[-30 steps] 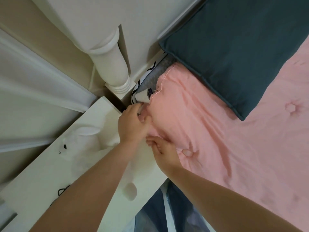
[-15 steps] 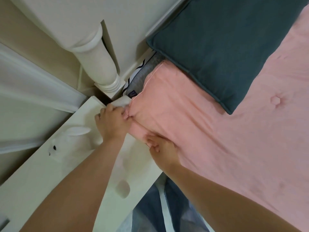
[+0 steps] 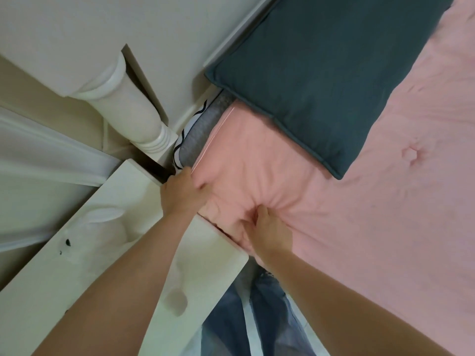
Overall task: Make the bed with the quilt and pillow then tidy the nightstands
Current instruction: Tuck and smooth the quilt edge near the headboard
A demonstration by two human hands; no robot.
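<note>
At the head corner of the bed, two bare hands work the pink quilt (image 3: 334, 222) where it meets a white nightstand (image 3: 123, 191). The left hand (image 3: 183, 192) sits at the quilt's corner, fingers curled into the fabric beside the mattress edge. The right hand (image 3: 270, 233) grips a bunched fold of quilt near the bed's side, with creases radiating out from its fingers.

Compared with half a second ago, the quilt corner has been drawn further toward the nightstand: it now covers most of the grey mattress edge (image 3: 203, 134) and the small label that showed there earlier is hidden. The white bit of sheet the left hand held before is no longer visible. The right hand has closed more tightly, gathering more cloth than before, and the fabric between the two hands is more wrinkled.

A dark teal pillow (image 3: 321, 73) lies on the quilt against the white headboard (image 3: 167, 34), just beyond the hands, unchanged. On the nightstand, under the left forearm, lies a white rabbit toy (image 3: 84, 235). A turned white bedpost (image 3: 128, 109) stands at the corner.
</note>
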